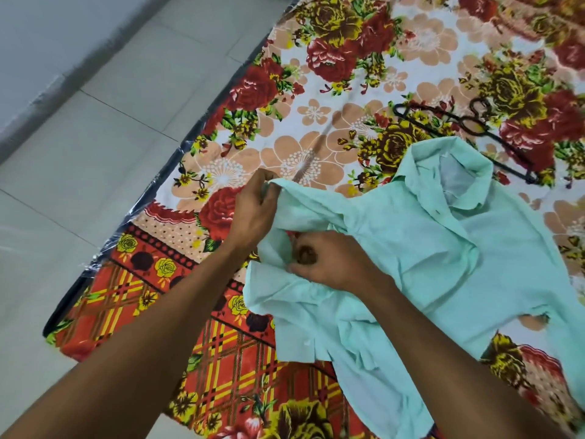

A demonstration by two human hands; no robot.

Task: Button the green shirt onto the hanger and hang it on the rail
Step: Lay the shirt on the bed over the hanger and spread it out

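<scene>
A pale green shirt (443, 248) lies crumpled on a flowered bedspread, collar toward the far side. My left hand (253, 210) pinches an edge of the shirt's cloth and lifts it at the left. My right hand (326, 264) grips a fold of the shirt's front just below, fingers curled into the cloth. A black wire hanger (474, 128) lies flat on the bedspread beyond the collar, apart from the shirt and both hands. No rail is in view.
The flowered bedspread (316, 74) covers a low mattress whose left edge (152, 185) runs diagonally. Pale floor tiles (95, 153) lie to the left, with a grey wall base (47, 99) at the top left.
</scene>
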